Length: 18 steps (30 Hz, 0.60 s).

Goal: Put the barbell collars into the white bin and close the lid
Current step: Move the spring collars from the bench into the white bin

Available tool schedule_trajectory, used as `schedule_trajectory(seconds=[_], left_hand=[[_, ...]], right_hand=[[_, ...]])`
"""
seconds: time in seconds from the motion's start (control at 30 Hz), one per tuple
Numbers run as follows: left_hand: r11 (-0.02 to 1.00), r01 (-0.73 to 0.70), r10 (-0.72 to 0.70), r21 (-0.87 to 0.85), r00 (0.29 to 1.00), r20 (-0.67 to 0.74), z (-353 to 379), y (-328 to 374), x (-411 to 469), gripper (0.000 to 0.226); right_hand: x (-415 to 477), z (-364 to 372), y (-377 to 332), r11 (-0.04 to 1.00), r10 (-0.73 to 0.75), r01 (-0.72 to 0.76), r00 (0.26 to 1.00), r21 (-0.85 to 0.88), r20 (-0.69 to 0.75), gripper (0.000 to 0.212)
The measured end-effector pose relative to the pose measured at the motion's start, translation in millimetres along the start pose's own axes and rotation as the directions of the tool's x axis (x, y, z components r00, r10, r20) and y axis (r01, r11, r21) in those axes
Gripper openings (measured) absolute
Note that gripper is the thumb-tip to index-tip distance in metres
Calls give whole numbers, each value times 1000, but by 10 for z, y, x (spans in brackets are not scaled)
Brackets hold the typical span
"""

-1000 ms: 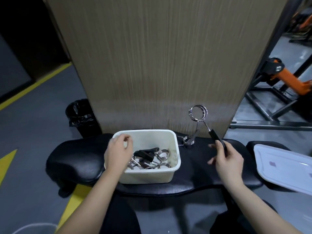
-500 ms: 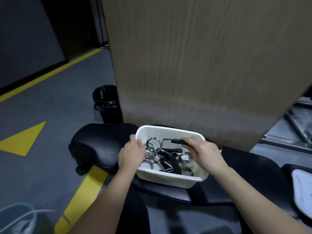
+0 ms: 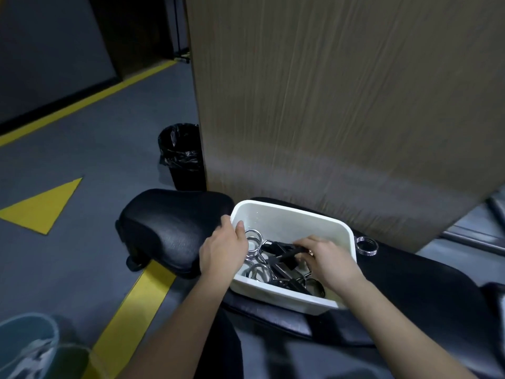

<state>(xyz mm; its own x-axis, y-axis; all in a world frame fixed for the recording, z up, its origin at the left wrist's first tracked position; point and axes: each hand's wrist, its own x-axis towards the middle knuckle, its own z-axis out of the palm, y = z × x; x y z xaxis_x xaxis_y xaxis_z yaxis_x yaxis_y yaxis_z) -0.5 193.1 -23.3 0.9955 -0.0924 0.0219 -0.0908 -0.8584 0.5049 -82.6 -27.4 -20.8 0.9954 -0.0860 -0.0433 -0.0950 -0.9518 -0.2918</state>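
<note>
Left hand (image 3: 222,251) clamped on white bin (image 3: 293,221) rim, right hand (image 3: 329,259) gripping black-handled spring collar (image 3: 284,248) inside, another collar (image 3: 366,246) on black bench (image 3: 175,222) beside bin

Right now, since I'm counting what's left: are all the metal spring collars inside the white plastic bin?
No, one coiled metal spring collar lies on the black padded bench, just outside the white plastic bin.
</note>
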Motion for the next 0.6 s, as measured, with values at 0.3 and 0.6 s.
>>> schedule_trajectory(seconds=[0.3, 0.6], left_hand=[[1000, 6, -6, 8, 1000, 15, -26, 8, -27, 34], [999, 24, -25, 40, 999, 32, -51, 41, -61, 34]], right_hand=[[40, 127, -78, 938, 231, -202, 970, -280, 72, 48], [-8, 163, -107, 972, 45, -72, 991, -224, -123, 56]])
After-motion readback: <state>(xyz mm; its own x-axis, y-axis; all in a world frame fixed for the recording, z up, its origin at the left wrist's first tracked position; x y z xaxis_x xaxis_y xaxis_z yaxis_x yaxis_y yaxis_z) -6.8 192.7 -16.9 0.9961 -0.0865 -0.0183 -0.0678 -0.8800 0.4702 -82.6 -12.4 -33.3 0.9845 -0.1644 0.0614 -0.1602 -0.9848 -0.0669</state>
